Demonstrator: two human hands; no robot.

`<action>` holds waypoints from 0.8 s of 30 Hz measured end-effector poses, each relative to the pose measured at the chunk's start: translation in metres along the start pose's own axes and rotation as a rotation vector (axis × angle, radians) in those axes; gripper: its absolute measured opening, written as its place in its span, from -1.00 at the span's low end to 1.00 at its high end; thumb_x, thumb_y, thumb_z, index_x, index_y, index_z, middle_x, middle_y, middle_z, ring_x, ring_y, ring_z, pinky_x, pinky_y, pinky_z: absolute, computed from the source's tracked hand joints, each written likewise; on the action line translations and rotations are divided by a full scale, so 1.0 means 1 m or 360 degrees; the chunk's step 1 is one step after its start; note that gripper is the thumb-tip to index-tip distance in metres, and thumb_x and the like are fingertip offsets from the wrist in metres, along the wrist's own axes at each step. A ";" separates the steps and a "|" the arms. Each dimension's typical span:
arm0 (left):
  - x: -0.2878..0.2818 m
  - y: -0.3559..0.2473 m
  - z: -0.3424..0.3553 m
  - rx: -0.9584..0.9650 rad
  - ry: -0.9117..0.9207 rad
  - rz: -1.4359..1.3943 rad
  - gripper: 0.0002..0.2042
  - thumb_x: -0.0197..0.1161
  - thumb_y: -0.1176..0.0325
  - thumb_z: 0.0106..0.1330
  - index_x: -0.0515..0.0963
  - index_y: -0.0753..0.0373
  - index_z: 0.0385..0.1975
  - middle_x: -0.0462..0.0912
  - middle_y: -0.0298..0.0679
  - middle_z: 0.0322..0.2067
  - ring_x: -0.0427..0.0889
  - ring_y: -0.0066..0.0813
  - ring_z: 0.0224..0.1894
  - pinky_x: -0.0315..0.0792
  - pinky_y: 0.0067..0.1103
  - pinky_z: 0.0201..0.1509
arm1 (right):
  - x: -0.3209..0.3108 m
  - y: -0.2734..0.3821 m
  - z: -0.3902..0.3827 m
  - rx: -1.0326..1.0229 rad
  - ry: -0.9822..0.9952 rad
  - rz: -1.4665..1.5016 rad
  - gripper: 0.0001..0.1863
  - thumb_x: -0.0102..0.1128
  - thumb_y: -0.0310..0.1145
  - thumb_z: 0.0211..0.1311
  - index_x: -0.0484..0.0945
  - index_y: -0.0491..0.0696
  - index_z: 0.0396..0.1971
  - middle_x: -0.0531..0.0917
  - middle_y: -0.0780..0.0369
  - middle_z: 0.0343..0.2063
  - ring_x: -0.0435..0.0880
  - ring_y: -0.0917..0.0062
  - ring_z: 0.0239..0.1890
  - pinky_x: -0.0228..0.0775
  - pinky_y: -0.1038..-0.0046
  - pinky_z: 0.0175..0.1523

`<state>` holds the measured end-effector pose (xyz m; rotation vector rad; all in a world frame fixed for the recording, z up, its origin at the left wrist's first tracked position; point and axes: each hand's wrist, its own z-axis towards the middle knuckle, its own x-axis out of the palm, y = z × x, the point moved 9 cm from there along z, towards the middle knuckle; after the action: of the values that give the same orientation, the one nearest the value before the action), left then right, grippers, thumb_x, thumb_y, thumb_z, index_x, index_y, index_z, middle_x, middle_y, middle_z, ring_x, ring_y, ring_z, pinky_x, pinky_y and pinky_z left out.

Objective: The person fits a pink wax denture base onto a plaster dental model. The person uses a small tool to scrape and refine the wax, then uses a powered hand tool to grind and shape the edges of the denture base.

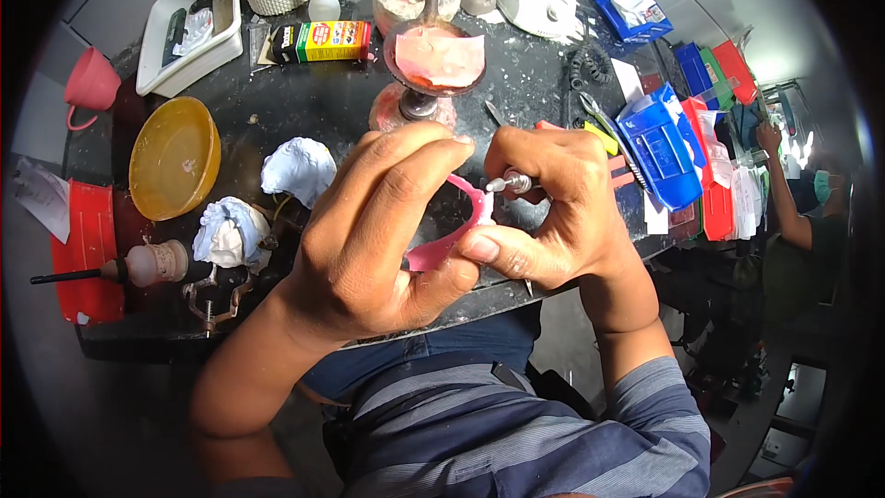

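Note:
My left hand (364,231) is closed around a curved pink denture base (433,253), pinching it between thumb and fingers. It is held up over the near edge of the bench. In my right hand (576,189) is a metal handpiece (519,183), gripped by curled fingers. Its small white tip touches or sits very close to the right side of the pink arch. The right thumb presses against the arch's near right edge, close to the left fingertips. Much of the arch is hidden behind the left fingers.
Beyond my hands stands a metal pedestal dish (433,83) bearing a pink sheet (440,53). Plaster models (229,232), a yellow bowl (175,159) and a torch-like tool (152,264) lie left. Blue bins (662,152) stand right. A person (802,221) is at far right.

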<state>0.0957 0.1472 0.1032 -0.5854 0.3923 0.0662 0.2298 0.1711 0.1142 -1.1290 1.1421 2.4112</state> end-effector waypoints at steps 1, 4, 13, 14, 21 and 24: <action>0.000 0.000 0.000 0.0001 0.0005 -0.0001 -0.57 0.35 0.33 0.25 0.51 0.59 -0.03 0.59 0.15 -0.11 0.65 0.08 -0.10 0.57 -0.21 0.04 | 0.000 0.000 0.000 0.0008 -0.0001 0.0008 -0.44 0.55 0.06 0.00 0.50 -0.14 -0.61 0.43 0.18 -0.76 0.50 0.38 -0.72 0.29 0.38 -0.57; 0.000 -0.001 0.000 0.0014 0.0005 0.0001 -0.57 0.35 0.33 0.25 0.51 0.58 -0.03 0.58 0.15 -0.11 0.65 0.08 -0.10 0.57 -0.21 0.04 | 0.001 -0.001 -0.001 0.0018 -0.0003 0.0029 -0.45 0.54 0.06 0.01 0.50 -0.14 -0.62 0.42 0.18 -0.76 0.49 0.37 -0.72 0.29 0.37 -0.57; 0.000 0.000 0.000 0.0000 -0.0013 0.0010 -0.57 0.35 0.32 0.26 0.50 0.59 -0.04 0.58 0.15 -0.12 0.65 0.09 -0.12 0.57 -0.22 0.03 | 0.001 0.000 -0.001 0.0001 -0.0009 0.0013 -0.45 0.52 0.07 0.02 0.50 -0.14 -0.62 0.40 0.16 -0.77 0.47 0.34 -0.73 0.29 0.35 -0.56; 0.000 0.000 -0.001 -0.0007 -0.0012 0.0019 -0.57 0.35 0.32 0.26 0.50 0.59 -0.04 0.58 0.15 -0.12 0.65 0.09 -0.12 0.57 -0.22 0.02 | 0.001 0.000 -0.001 -0.0003 -0.0007 0.0009 -0.44 0.52 0.07 0.02 0.50 -0.15 -0.62 0.40 0.16 -0.77 0.47 0.33 -0.73 0.29 0.35 -0.56; 0.000 0.000 0.000 -0.0024 0.0006 -0.0029 -0.57 0.35 0.31 0.27 0.51 0.58 -0.05 0.59 0.15 -0.13 0.65 0.09 -0.12 0.57 -0.22 0.03 | 0.001 0.001 0.000 -0.0010 0.0001 0.0049 -0.46 0.52 0.06 0.03 0.53 -0.15 -0.61 0.41 0.16 -0.78 0.48 0.34 -0.73 0.29 0.36 -0.56; 0.000 0.000 -0.001 -0.0017 -0.0008 -0.0017 -0.57 0.35 0.30 0.27 0.51 0.58 -0.05 0.59 0.14 -0.13 0.65 0.09 -0.12 0.57 -0.22 0.03 | 0.000 0.002 0.000 -0.0027 -0.0011 0.0034 -0.46 0.52 0.05 0.04 0.53 -0.15 -0.61 0.41 0.17 -0.78 0.49 0.35 -0.73 0.29 0.36 -0.57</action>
<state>0.0951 0.1467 0.1026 -0.5976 0.3844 0.0591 0.2287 0.1696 0.1152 -1.1182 1.1394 2.4432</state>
